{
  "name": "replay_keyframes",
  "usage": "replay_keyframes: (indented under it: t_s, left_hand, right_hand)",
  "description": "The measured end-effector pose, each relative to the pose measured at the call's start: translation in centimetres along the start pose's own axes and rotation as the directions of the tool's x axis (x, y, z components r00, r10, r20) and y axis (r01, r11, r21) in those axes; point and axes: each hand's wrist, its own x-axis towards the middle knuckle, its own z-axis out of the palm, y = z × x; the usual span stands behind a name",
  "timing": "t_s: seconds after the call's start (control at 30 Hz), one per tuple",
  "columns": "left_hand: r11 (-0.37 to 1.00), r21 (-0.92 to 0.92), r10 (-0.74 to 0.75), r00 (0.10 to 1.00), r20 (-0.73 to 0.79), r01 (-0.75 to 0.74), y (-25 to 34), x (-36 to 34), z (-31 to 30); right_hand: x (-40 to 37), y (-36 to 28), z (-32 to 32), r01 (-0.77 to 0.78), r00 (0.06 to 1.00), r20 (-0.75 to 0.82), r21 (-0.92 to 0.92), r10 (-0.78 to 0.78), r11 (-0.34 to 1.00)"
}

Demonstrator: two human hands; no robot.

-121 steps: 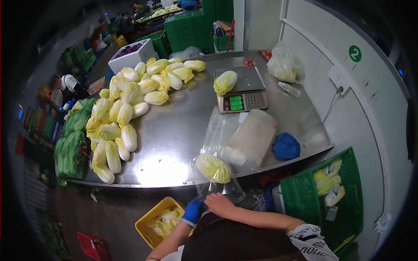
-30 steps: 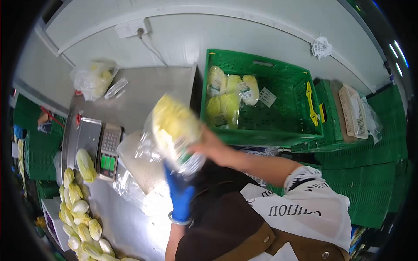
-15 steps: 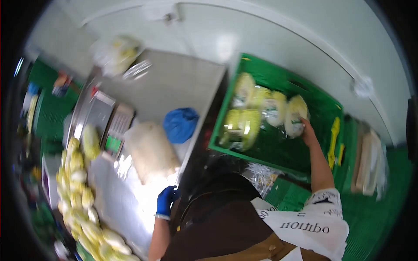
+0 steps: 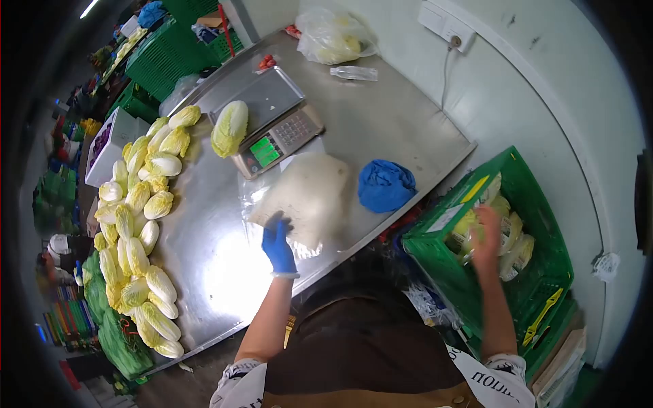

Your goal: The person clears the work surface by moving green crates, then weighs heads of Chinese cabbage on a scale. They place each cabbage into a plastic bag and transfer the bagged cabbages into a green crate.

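My left hand [image 4: 278,246], in a blue glove, is over the near edge of a pale, translucent sheet or bag [image 4: 306,194] on the steel table; its fingers look spread. My bare right hand [image 4: 485,238] is raised over the green crate [image 4: 442,262], blurred, its fingers hard to make out. Wrapped cabbages [image 4: 518,257] lie inside the crate. A cabbage [image 4: 230,129] rests against the scale [image 4: 294,129], which has a lit green display. Right of the sheet sits a crumpled blue bundle [image 4: 386,185].
Many loose cabbages [image 4: 136,197] line the left side of the steel table [image 4: 218,231]. At the back are a plastic bag [image 4: 333,37] and a clear wrapper [image 4: 354,73]. A yellow strip [image 4: 543,316] is on the crate's near side. A socket [image 4: 447,26] is on the wall.
The view has swung left toward the table. My right hand has let go of the wrapped cabbage in the crate and lifted away. My left hand has moved onto the pale sheet.
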Motion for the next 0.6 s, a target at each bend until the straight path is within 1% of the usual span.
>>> replay_keyframes:
  t_s: [0.03, 0.07, 0.1, 0.13, 0.17, 0.2, 0.23, 0.3, 0.33, 0.37, 0.43, 0.5, 0.53, 0.57, 0.6]
  left_hand:
    - [0.978, 0.093, 0.191, 0.981, -0.021, -0.189, 3.5, -0.2, 0.3]
    - [0.92, 0.243, 0.309, 0.951, 0.031, -0.307, 6.2, -0.5, -0.6]
    - [0.825, 0.381, 0.413, 0.906, 0.097, -0.417, 7.6, -0.6, -2.0]
    - [0.449, 0.631, 0.611, 0.732, 0.3, -0.633, 7.5, -0.1, -4.7]
    - [0.257, 0.702, 0.639, 0.661, 0.392, -0.665, 8.1, 0.0, -5.8]
    - [0.158, 0.726, 0.563, 0.665, 0.49, -0.67, 8.8, -0.3, -7.0]
    - [0.058, 0.735, 0.473, 0.667, 0.575, -0.675, 9.2, -0.6, -8.3]
    - [-0.07, 0.749, 0.238, 0.718, 0.654, -0.659, 7.2, -0.8, -10.9]
    - [-0.045, 0.743, 0.215, 0.72, 0.66, -0.668, 5.3, -0.8, -12.3]
    - [-0.066, 0.758, 0.126, 0.749, 0.651, -0.648, 3.7, -0.9, -13.4]
    - [0.1, 0.765, -0.077, 0.762, 0.643, -0.636, 1.7, -0.7, -14.9]
    - [0.467, 0.661, -0.044, 0.731, 0.681, -0.587, 1.8, -0.9, -16.1]
    - [0.524, 0.665, -0.051, 0.76, 0.648, -0.532, 3.1, -0.7, -16.6]
    - [0.524, 0.689, 0.044, 0.824, 0.564, -0.5, 3.5, -0.1, -17.6]
    - [0.529, 0.711, 0.132, 0.872, 0.471, -0.464, 3.8, 0.4, -18.8]
  right_hand:
    - [1.5, -4.8, 2.3, 0.073, 0.995, 0.069, 0.078, -0.078, 0.994]
    - [2.6, -8.7, 4.6, 0.137, 0.972, 0.171, 0.144, -0.161, 0.98]
    - [3.2, -11.6, 7.1, 0.217, 0.946, 0.193, 0.218, -0.26, 0.951]
    - [3.8, -13.7, 9.9, 0.304, 0.909, 0.205, 0.269, -0.363, 0.914]
    - [4.5, -16.2, 12.4, 0.285, 0.895, 0.231, 0.364, -0.382, 0.887]
    - [5.3, -17.9, 15.0, 0.304, 0.876, 0.238, 0.402, -0.419, 0.864]
    - [6.3, -19.4, 17.6, 0.278, 0.889, 0.224, 0.429, -0.4, 0.859]
    - [8.6, -22.1, 22.8, 0.218, 0.914, 0.204, 0.481, -0.35, 0.849]
    - [10.2, -23.4, 25.3, 0.025, 0.926, 0.297, 0.568, -0.234, 0.823]
    - [12.0, -24.6, 27.8, -0.172, 0.908, 0.4, 0.624, -0.123, 0.762]
    - [15.5, -27.1, 33.2, -0.279, 0.89, 0.454, 0.619, -0.045, 0.735]
    - [18.9, -29.4, 38.9, -0.216, 0.916, 0.4, 0.53, -0.017, 0.82]
    - [20.6, -31.0, 40.7, -0.253, 0.911, 0.409, 0.463, 0.048, 0.85]
    - [22.2, -32.4, 42.6, -0.291, 0.904, 0.412, 0.393, 0.116, 0.872]
    - [24.0, -33.5, 44.6, -0.355, 0.885, 0.425, 0.348, 0.192, 0.868]
